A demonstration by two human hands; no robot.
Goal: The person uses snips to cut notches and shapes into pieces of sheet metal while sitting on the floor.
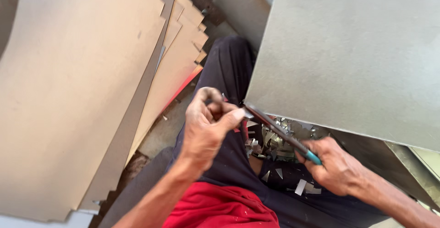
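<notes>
Red cloth sits closest to us at the bottom of the head view, over dark trousers flecked with small grey offcuts.

Above the lap we see our left hand with its fingers pinched shut on the corner of a large grey board, right where the blade meets it. Our right hand is wrapped closed around the teal handle of a cutter, whose long dark blade runs up to that corner. The board fills the upper right and leans over the right knee, its lower edge just above a heap of shavings.

We judge the board stiff but light, thin enough to flex if held only at a tip, and smooth on its face; a hold near the cut edge, thumb on top, looks steadiest. Its trimmed edges may be sharp.

To the left, brown cardboard sheets stand stacked, well apart from both hands.
</notes>
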